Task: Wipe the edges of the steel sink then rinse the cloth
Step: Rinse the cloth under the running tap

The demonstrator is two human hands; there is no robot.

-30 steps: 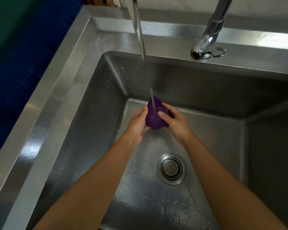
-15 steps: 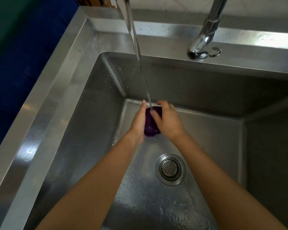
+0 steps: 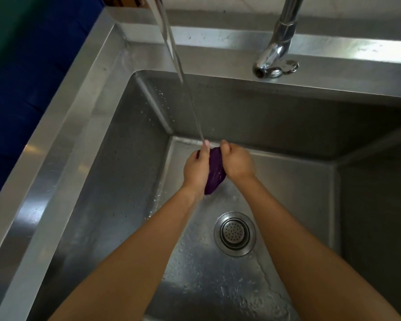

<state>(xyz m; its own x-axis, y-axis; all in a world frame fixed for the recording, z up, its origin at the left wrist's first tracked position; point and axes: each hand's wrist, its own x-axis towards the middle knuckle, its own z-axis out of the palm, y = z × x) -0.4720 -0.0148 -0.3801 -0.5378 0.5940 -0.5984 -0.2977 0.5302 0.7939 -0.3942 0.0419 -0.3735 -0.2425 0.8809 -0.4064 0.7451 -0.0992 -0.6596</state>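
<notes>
Both hands' fingers (image 3: 204, 154) squeeze the purple cloth (image 3: 214, 172) under water (image 3: 183, 75).

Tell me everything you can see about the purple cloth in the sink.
The purple cloth is dark, wet-looking and bunched into a lump, pressed between the left hand and the right hand low inside the steel sink. Only a strip shows between the palms, its lower end poking out below. The stream of water lands at the left fingertips on its top edge.
</notes>
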